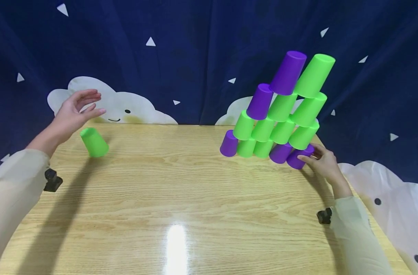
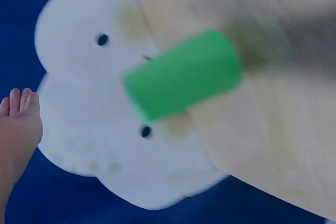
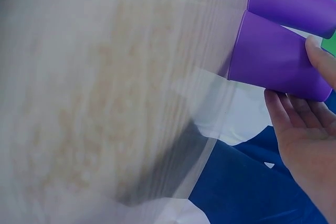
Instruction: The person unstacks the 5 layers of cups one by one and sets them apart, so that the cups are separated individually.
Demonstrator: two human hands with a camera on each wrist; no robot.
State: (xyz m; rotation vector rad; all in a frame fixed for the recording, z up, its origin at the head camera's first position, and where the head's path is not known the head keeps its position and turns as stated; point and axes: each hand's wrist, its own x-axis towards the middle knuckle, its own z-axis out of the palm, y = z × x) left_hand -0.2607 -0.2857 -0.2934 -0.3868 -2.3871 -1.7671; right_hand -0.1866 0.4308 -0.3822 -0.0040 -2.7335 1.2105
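My left hand (image 1: 75, 109) is raised above a lone green cup (image 1: 94, 143) at the table's left, fingers apart from it and holding nothing. The left wrist view shows this green cup (image 2: 184, 74) blurred, with part of the left hand (image 2: 20, 124) at the edge. On the right, upside-down green and purple cups form a stack of rows, topped by a purple cup (image 1: 288, 72) and a green cup (image 1: 315, 75). My right hand (image 1: 323, 162) holds the bottom row's rightmost purple cup (image 3: 278, 59), thumb on the front and fingers along its outer side.
The wooden table (image 1: 154, 183) has its back edge against a dark blue curtain (image 1: 181, 57) with white triangles and cloud shapes. The stack stands near the table's right edge, with another purple cup (image 1: 281, 153) beside the held one.
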